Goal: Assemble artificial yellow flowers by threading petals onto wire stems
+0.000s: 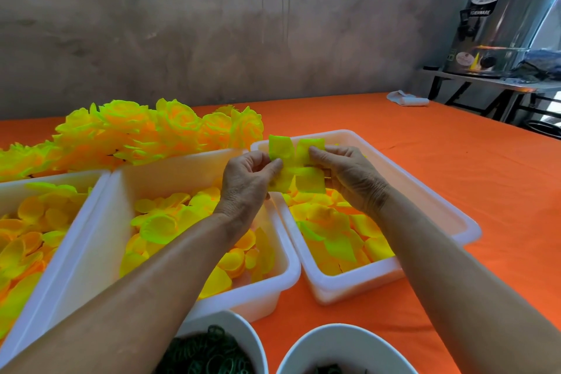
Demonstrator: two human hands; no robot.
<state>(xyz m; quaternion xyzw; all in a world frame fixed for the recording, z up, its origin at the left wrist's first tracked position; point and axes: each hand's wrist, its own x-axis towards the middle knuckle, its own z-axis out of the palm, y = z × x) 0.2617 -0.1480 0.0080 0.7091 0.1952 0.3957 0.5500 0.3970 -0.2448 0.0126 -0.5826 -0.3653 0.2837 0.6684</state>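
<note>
Both hands hold one yellow four-lobed petal piece [296, 164] in the air above the gap between two white trays. My left hand [247, 181] pinches its left side between thumb and fingers. My right hand [349, 174] pinches its right side. Below them, the right tray [449, 206] holds loose yellow petals [334, 231], and the middle tray [285, 270] holds rounder yellow petals [170, 222]. A heap of finished yellow flowers [158, 130] lies behind the trays. No wire stem shows clearly.
A third white tray [94, 191] of petals stands at the left. Two white bowls sit at the near edge: the left bowl [243, 331] has green rings and the right bowl [343, 340] dark bits. An orange cloth [455, 146] covers the table. A steel urn [504, 12] stands on a side table at far right.
</note>
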